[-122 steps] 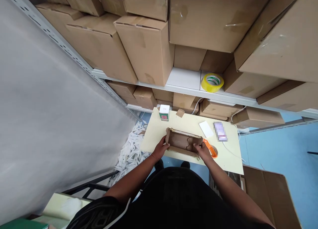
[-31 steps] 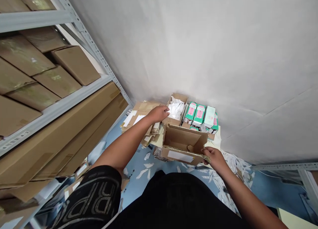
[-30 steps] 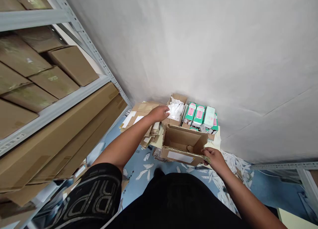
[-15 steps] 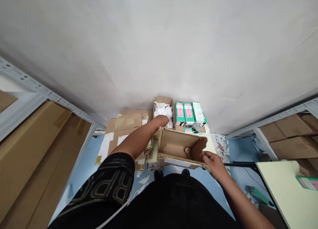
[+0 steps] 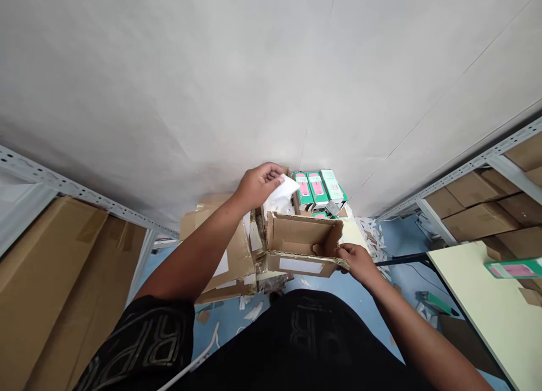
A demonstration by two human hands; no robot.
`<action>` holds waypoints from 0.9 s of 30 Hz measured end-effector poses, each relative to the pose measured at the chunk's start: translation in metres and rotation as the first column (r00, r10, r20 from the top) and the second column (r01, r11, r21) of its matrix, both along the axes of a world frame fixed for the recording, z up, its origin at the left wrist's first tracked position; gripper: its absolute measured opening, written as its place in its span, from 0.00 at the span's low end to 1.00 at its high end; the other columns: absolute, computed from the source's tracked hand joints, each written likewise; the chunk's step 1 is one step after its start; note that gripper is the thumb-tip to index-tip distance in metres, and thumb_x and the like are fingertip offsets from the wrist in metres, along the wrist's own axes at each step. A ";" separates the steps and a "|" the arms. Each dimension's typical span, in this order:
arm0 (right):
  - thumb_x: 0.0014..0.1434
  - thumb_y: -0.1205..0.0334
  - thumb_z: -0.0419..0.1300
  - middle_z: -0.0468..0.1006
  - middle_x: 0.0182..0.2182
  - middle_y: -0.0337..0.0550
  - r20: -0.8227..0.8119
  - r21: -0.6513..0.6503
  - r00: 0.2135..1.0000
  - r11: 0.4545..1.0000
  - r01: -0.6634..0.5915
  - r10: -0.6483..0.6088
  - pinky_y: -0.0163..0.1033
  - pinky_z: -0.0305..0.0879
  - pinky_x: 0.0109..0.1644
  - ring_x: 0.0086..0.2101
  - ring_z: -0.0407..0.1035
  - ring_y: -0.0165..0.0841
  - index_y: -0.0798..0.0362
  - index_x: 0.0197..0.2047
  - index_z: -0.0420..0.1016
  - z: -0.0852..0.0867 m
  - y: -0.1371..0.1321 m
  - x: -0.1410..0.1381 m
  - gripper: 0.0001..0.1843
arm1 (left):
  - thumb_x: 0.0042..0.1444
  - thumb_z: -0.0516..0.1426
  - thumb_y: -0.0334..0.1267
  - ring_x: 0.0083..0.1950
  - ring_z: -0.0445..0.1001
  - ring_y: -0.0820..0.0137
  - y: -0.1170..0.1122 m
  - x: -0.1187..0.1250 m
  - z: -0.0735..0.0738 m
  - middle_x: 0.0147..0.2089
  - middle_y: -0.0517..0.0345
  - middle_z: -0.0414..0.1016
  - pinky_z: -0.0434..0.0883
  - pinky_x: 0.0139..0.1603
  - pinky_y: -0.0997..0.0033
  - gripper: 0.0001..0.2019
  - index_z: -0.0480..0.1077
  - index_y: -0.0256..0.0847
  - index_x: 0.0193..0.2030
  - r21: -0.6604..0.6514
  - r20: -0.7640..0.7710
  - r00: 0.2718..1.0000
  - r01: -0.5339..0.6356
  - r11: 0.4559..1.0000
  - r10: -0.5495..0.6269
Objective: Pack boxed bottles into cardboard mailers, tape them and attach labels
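Observation:
My left hand (image 5: 261,183) is closed on a white packet (image 5: 284,191), held over a cardboard box of similar white packets by the wall; whether it is paper or plastic I cannot tell. With my right hand (image 5: 354,260) I grip the right end of an open cardboard box (image 5: 300,233). That box is tilted toward me, and its inside looks bare apart from a small flap. Just beyond it stand several green and pink product boxes (image 5: 317,187).
Flattened cardboard (image 5: 224,255) is piled on the left. White scraps (image 5: 370,235) lie to the right. Shelves with large cartons (image 5: 51,278) flank both sides. A pale table (image 5: 474,289) at right bears another green and pink box (image 5: 514,268).
My left hand has come up out of the box of white packets with one in its fingers. The open cardboard box in my right hand has shifted slightly left.

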State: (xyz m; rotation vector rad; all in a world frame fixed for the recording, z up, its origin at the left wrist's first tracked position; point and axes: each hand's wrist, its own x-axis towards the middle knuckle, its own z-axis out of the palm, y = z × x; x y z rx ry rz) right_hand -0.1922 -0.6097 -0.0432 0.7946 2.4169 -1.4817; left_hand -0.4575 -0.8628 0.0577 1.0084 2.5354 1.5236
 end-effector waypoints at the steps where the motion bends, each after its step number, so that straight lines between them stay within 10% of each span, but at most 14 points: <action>1: 0.59 0.49 0.55 0.77 0.18 0.40 -0.012 0.016 1.000 1.000 -0.006 0.006 0.35 0.60 0.25 0.20 0.71 0.34 0.51 0.26 0.74 0.002 -0.002 -0.002 0.17 | 0.62 0.59 0.51 0.45 0.77 0.67 0.000 0.015 0.010 0.46 0.55 0.81 0.73 0.48 0.68 0.18 0.76 0.40 0.51 -0.010 0.004 0.996 0.086 0.996 -0.086; 8: 0.57 0.51 0.56 0.76 0.18 0.39 -0.036 0.040 0.999 0.999 -0.014 0.015 0.34 0.61 0.25 0.21 0.70 0.33 0.52 0.27 0.76 0.013 -0.013 -0.011 0.16 | 0.63 0.59 0.46 0.48 0.78 0.60 0.011 0.073 -0.008 0.47 0.54 0.82 0.72 0.53 0.60 0.13 0.79 0.46 0.50 -0.319 0.089 0.895 0.441 0.839 -0.436; 19: 0.59 0.52 0.54 0.74 0.20 0.39 -0.131 0.190 0.991 0.981 0.039 -0.014 0.35 0.56 0.29 0.25 0.67 0.33 0.51 0.25 0.72 0.019 0.010 0.011 0.16 | 0.60 0.60 0.51 0.65 0.71 0.56 -0.022 0.071 -0.018 0.65 0.48 0.71 0.70 0.65 0.55 0.24 0.71 0.44 0.60 -0.050 0.041 0.999 0.026 0.998 -0.024; 27: 0.61 0.49 0.55 0.66 0.20 0.35 -0.254 0.238 0.944 0.933 0.271 -0.209 0.36 0.52 0.31 0.27 0.63 0.33 0.50 0.23 0.65 0.034 0.068 0.068 0.18 | 0.62 0.56 0.62 0.63 0.74 0.51 0.061 0.108 -0.034 0.65 0.43 0.73 0.76 0.56 0.55 0.35 0.64 0.42 0.68 0.106 0.532 0.784 0.312 0.944 -0.319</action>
